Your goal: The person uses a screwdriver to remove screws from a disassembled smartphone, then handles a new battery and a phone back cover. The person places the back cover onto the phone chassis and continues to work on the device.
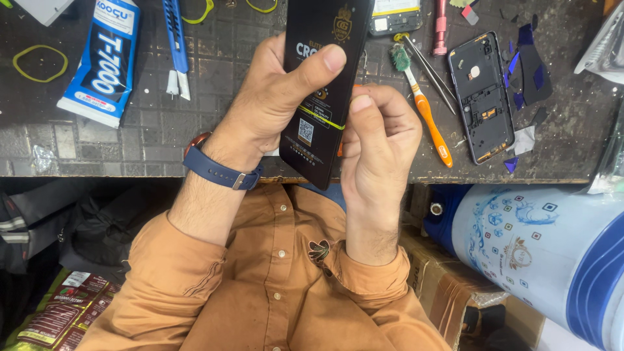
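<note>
Left hand (273, 104) and right hand (377, 140) both clamp a flat black box (322, 84) over the bench's near edge. Box top is cut off; an orange object behind the right fingers is mostly hidden.

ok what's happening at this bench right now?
A person in an orange shirt holds a flat black box upright over the edge of a dark workbench. The left hand grips it with the thumb across its front; the right hand works at its right edge with the fingertips. On the bench lie a stripped phone frame, an orange-handled toothbrush, tweezers, a blue utility knife and a glue tube.
</note>
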